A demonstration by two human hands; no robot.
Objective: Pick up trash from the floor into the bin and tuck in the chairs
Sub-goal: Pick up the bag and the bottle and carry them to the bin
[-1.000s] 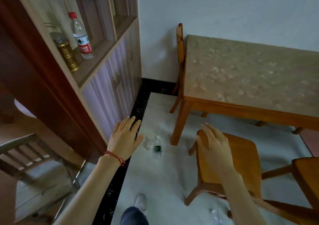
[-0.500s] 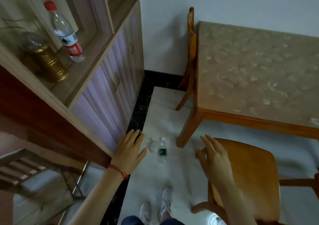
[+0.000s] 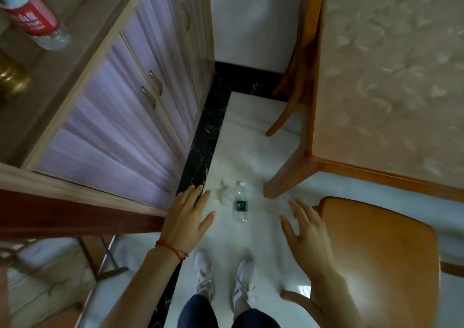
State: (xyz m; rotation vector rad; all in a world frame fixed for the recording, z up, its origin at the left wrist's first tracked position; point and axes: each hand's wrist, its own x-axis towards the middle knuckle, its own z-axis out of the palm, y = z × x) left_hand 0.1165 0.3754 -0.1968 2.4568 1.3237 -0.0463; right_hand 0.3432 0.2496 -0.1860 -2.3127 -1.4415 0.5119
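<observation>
Landmark: the plastic bottle [image 3: 240, 203] with a green label, lying on the pale floor [image 3: 251, 151] just ahead of your white shoes [image 3: 223, 277]; everything below is placed from it.
Far left of the bottle: a cabinet [image 3: 120, 116] with ribbed lilac doors; on its shelf, up in the corner, a red-labelled bottle [image 3: 35, 18] lies tilted beside a brass-coloured object [image 3: 10, 76].
Your left hand [image 3: 187, 217]: just left of the bottle, palm down, fingers spread wide and holding nothing; a red string [image 3: 173, 248] circles the wrist.
Crumpled tissue [image 3: 224, 193]: touching or nearly touching the bottle's left side, between it and your left fingertips.
Table leg [image 3: 291, 177]: just right of the bottle and slightly beyond it, under the patterned table [image 3: 391, 76].
Far chair [image 3: 301, 71]: well beyond the bottle, tucked against the table's edge near the wall.
Your right hand [image 3: 305, 229]: right of the bottle, fingers splayed open, empty, hovering at the front edge of the near chair.
Near chair [image 3: 376, 252]: right of the bottle, its wooden seat standing out from the table.
</observation>
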